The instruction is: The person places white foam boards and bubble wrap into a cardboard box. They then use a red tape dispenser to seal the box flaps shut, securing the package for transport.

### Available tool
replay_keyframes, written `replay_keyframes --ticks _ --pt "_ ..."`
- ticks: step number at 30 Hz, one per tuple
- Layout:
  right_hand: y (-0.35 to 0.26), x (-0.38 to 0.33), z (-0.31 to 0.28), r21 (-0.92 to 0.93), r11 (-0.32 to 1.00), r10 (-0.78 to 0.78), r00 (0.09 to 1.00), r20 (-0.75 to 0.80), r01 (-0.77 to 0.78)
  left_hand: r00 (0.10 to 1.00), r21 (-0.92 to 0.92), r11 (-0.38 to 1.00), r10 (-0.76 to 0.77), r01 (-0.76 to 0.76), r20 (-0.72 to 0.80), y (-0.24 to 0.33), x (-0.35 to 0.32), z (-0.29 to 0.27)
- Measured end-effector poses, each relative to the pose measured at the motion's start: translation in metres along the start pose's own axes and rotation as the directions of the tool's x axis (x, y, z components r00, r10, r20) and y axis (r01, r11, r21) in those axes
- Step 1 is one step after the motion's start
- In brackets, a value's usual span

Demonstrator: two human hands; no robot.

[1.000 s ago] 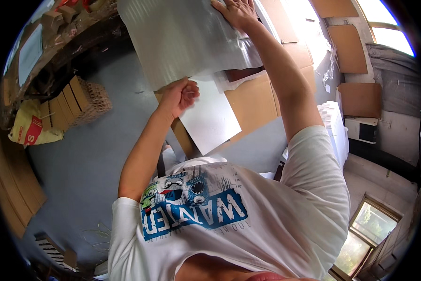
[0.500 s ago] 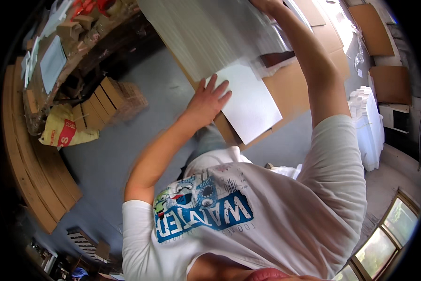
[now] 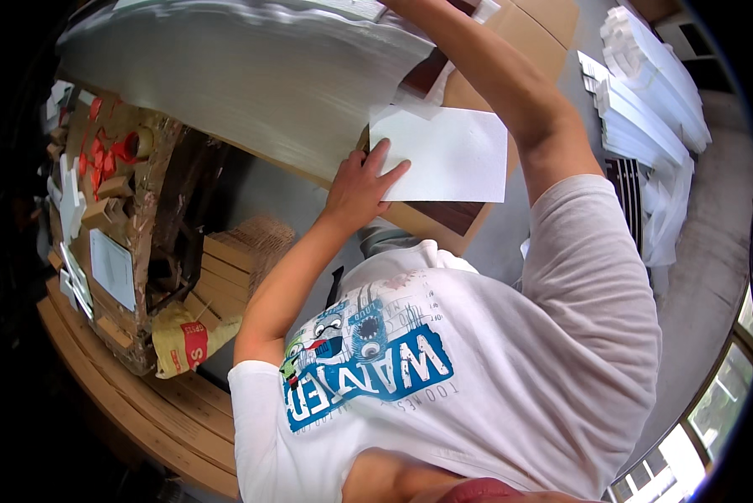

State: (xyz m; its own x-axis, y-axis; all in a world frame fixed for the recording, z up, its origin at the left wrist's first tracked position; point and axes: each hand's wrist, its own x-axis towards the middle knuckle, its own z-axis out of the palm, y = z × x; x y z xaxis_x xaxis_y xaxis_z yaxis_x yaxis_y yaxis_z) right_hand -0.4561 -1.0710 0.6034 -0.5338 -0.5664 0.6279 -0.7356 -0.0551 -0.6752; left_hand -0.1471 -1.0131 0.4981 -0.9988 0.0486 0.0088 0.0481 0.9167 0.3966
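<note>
My left hand (image 3: 359, 183) lies at the left edge of a white rectangular sheet (image 3: 452, 155), its index finger and thumb spread apart on the sheet and its other fingers partly bent. Beneath the sheet, a dark brown panel (image 3: 450, 215) shows at the near side, resting on brown cardboard (image 3: 431, 228). Translucent whitish wrapping film (image 3: 251, 71) spreads to the left and far side, and its edge meets the sheet. Another dark brown part (image 3: 424, 74) shows beside the film. My right arm reaches past the top edge, so that hand is out of sight.
At left stands a worn bench (image 3: 163, 168) with red ribbon (image 3: 100, 159) and small cardboard pieces. Below it are a yellow sack (image 3: 175, 344) and long brown cartons (image 3: 142, 402). White foam-like strips (image 3: 644, 126) are stacked at right.
The view has swung, with the bench now nearer the middle. The white sheet has turned squarer to me, baring the dark panel under its near edge. My left hand stays at its left edge.
</note>
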Motion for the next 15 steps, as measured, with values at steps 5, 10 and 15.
replay_keyframes --ticks 5,10,15 --pt "-0.044 -0.156 -0.163 -0.019 0.901 0.412 0.869 -0.276 -0.433 0.998 -0.068 0.998 0.002 0.002 0.06 -0.005 -0.003 0.012" --pt "-0.101 -0.407 -0.196 0.226 -0.091 0.995 -0.082 0.052 -0.97 0.992 -0.07 0.996 0.048 -0.056 -0.117 -0.033 -0.009 0.01" --pt "-0.127 -0.428 -0.137 0.597 -0.388 0.92 -0.256 0.297 -0.702 0.999 -0.219 0.975 0.042 -0.048 -0.03 -0.008 -0.011 0.024"
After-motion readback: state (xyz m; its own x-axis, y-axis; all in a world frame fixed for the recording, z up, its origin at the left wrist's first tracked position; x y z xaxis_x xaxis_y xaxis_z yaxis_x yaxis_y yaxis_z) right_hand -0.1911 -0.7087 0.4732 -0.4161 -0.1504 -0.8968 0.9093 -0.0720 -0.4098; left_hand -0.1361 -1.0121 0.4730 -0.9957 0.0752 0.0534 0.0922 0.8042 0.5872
